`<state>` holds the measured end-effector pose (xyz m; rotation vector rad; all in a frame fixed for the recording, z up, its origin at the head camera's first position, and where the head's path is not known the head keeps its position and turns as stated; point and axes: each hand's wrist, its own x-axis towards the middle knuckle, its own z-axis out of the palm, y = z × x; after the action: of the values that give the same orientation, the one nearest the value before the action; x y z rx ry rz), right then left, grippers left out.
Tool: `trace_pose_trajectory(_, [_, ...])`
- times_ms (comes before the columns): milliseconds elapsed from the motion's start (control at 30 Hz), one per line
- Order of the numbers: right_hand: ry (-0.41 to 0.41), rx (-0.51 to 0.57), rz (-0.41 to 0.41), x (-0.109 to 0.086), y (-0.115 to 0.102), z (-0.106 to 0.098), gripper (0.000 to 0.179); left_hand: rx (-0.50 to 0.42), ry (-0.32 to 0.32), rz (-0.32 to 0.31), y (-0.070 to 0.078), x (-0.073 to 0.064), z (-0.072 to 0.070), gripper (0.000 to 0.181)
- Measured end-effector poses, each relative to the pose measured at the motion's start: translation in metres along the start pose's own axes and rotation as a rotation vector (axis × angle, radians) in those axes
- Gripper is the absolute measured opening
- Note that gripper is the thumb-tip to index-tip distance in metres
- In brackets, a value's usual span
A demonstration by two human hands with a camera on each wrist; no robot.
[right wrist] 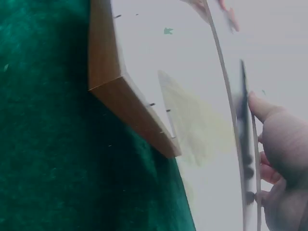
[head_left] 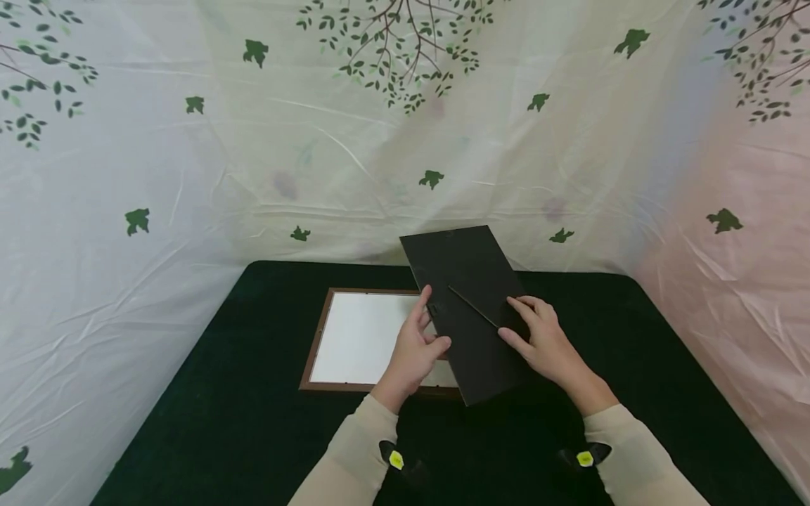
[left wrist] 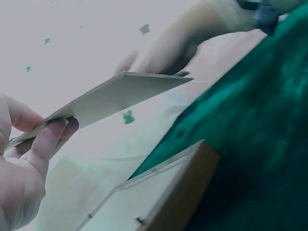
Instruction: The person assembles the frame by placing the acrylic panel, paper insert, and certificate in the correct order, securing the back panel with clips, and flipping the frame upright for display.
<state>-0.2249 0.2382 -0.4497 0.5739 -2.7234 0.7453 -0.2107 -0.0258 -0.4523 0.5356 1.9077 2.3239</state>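
Observation:
A black picture-frame backing board [head_left: 452, 260] is held tilted above the table, its dark back facing the head camera. My left hand [head_left: 411, 351] pinches its left edge; in the left wrist view, fingers and thumb lie on opposite faces. A thin stand leg [head_left: 473, 307] juts out from the board's back. With thumb and fingertips my right hand [head_left: 550, 344] holds this leg, apart from the board in the right wrist view. Below, a brown-rimmed picture frame [head_left: 335, 386] lies on the table, its pale inside facing up; the board and left hand hide its right part.
The table wears a dark green cloth [head_left: 209, 393]. Behind and at both sides hangs a pale curtain [head_left: 354, 176] printed with leaves and branches. Small dark tabs [right wrist: 152, 104] stick out along the frame's inner edge.

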Motion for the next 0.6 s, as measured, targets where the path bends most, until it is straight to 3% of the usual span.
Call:
trace_pose_trajectory(167, [-0.022,0.066,0.071,0.003,0.008,-0.014,0.072,-0.131,0.029,0.014,0.009,0.002,-0.021,0.086])
trace_pose_trajectory(267, [-0.095,0.198,0.120,0.007,0.013,-0.023,0.074,-0.184,0.033,0.029,0.013,0.002,-0.029,0.085])
trace_pose_trajectory(367, [-0.202,0.453,0.177,0.010,0.016,-0.027,0.071,-0.208,0.031,0.035,0.016,0.003,-0.034,0.085])
trace_pose_trajectory(467, [-0.271,0.779,0.226,0.011,0.018,-0.027,0.065,-0.221,0.015,0.035,0.019,0.003,-0.038,0.085])
trace_pose_trajectory(600, [-0.321,1.169,0.183,0.012,0.020,-0.022,0.059,-0.235,0.008,0.022,0.021,0.004,-0.041,0.083])
